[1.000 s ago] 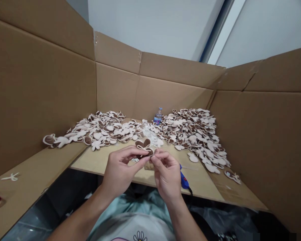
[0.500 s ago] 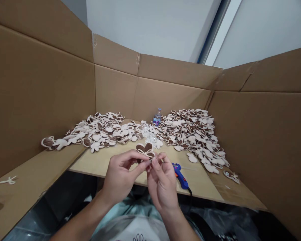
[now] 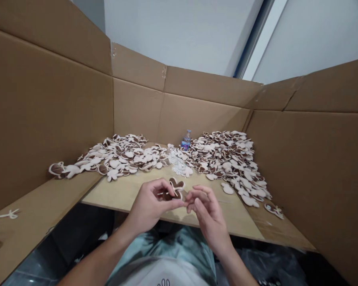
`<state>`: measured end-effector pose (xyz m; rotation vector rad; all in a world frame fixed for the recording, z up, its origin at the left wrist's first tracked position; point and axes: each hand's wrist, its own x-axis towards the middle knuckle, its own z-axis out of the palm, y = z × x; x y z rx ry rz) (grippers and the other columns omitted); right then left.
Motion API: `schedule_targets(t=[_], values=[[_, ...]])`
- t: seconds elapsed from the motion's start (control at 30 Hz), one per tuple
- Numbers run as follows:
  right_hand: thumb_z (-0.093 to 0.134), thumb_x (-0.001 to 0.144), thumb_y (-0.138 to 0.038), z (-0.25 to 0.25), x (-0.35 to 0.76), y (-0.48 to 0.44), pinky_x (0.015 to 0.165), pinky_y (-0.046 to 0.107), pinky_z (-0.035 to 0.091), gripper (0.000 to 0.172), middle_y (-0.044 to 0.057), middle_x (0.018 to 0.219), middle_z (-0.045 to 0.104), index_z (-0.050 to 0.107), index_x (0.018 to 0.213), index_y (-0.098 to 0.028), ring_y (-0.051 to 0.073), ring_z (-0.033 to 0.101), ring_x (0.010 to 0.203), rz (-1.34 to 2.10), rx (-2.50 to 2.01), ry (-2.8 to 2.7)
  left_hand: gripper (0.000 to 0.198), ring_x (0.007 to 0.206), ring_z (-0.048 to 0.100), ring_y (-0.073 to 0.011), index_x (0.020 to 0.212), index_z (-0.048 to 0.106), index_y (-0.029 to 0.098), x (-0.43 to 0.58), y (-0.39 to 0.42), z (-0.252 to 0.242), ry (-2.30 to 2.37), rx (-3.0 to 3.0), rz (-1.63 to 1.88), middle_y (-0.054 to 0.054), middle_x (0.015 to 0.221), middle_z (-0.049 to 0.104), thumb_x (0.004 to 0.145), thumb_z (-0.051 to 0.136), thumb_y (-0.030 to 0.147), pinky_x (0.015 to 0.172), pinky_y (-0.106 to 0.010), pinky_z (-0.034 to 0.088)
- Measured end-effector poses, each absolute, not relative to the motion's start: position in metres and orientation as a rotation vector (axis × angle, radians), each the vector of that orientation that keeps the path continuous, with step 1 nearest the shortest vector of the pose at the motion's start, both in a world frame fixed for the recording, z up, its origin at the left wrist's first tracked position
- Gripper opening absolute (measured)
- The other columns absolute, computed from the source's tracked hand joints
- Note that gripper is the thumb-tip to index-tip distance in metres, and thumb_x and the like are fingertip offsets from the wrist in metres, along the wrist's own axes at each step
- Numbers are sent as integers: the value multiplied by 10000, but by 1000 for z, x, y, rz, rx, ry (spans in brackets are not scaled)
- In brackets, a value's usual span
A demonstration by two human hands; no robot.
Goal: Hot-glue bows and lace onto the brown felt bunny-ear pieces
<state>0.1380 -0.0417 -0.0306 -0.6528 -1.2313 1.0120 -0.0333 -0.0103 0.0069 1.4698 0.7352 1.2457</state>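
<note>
**A:** What do we have in the hands, low in the middle of the frame?

**B:** We count one brown-and-cream felt cut-out, held in a narrow pinch by the left hand, just above the wooden board. The right hand is loosely curled and seems to hold nothing, with its right fingertips just beside the cut-out.

**A:** How would we expect that piece to handle?

**B:** We'd judge it light, soft and a little floppy. The thin looped trim looks like the delicate part, so we'd take hold of the solid brown body rather than the loops.

**A:** And how many are there?

**B:** We count two hands and two large heaps of similar cut-outs, too many and too overlapped to count. The left heap sits at mid-left, and the right heap spreads toward mid-right. One loose cut-out lies at the lower right.

**A:** What's between the heaps?

**B:** We see one plastic water bottle at the back and one pale lacy clump in front of it. Cardboard walls surround the board on the left, back and right.
</note>
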Motion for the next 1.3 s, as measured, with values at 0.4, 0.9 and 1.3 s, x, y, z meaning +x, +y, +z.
schedule_targets(t=[0.4,0.9,1.3], values=[[645,885,-424,-25,165,-44,635,238,409,238,-10,724,603,678,845,-192,119,527,672,982,-1004,-1605,225,562,497,-103,609,695,165,-21,-7,-15,753,1557,840,42,592,635,491,885,140,546,-228,359],[700,796,-491,-23,192,-26,845,369,526,538,97,1332,607,607,1283,-282,244,608,1133,737,-1245,-1431,299,762,680,-268,581,676,216,-74,73,-34,1212,1898,1086,-62,691,734,829,573,349,779,-384,505],[712,627,-152,-50,224,-5,501,278,367,178,74,571,668,570,538,-211,223,624,561,326,-2094,-1603,239,1041,599,-337,886,647,177,-80,144,-34,1687,2104,1115,-131,974,710,672,640,70,902,-395,415]])
